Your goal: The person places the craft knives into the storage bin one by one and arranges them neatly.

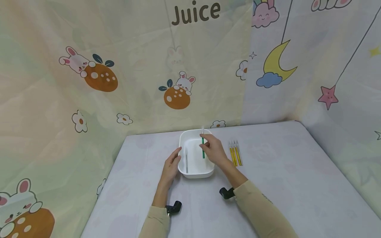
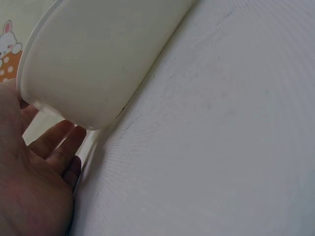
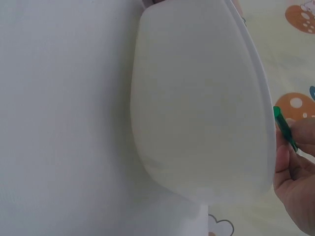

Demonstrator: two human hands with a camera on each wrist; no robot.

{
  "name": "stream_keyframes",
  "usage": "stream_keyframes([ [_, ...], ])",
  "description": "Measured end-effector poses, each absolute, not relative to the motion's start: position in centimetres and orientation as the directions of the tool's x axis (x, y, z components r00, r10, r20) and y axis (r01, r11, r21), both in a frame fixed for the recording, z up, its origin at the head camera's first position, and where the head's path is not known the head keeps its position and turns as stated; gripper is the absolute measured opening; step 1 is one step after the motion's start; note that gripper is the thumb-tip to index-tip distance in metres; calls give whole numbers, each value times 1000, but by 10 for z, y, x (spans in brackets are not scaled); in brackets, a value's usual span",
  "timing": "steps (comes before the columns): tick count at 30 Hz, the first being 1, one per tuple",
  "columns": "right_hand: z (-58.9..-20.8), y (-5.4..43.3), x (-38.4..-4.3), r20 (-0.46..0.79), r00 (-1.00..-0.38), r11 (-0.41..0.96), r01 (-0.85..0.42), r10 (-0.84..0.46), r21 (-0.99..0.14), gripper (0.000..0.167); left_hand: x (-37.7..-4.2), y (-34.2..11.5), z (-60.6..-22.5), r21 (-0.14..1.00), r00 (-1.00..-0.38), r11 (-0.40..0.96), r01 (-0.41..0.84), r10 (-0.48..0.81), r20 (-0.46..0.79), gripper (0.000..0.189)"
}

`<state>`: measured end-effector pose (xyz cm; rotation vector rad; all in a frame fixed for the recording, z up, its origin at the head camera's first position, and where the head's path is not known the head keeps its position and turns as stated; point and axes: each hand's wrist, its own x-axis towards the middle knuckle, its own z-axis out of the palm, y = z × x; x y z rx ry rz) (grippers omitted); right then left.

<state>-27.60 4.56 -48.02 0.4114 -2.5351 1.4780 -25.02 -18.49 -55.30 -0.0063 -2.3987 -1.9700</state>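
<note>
A white rectangular plastic tray [image 1: 196,176] stands on the table. My left hand [image 1: 171,165] holds its left side, thumb at the rim and fingers against the outer wall; the left wrist view shows this hand [image 2: 39,167] under the tray's edge. Over the tray's right part, my right hand [image 1: 212,149] pinches a slim green pen-like stick [image 1: 203,147] with a clear upper end. It is held roughly upright, and its green end [image 3: 277,112] shows past the rim in the right wrist view. Inside the tray, at the left, lies a thin greyish stick [image 1: 186,163].
Several slim yellow pen-like sticks [image 1: 235,156] with pale pointed ends lie side by side to the right of the tray. A white cloth [image 1: 282,172] covers the table. Behind the table's back edge hangs a printed curtain [image 1: 143,82].
</note>
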Motion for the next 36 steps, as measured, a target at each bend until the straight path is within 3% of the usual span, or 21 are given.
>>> stream_keyframes([
  [20,-492,15,-276,295,-941,443,-338,-164,-831,46,-249,-185,-551,975,-999,220,25,-22,31,41],
  [36,-497,2,-275,189,-966,454,-250,-177,-855,49,-251,-185,-552,977,-999,210,33,-24,39,42],
])
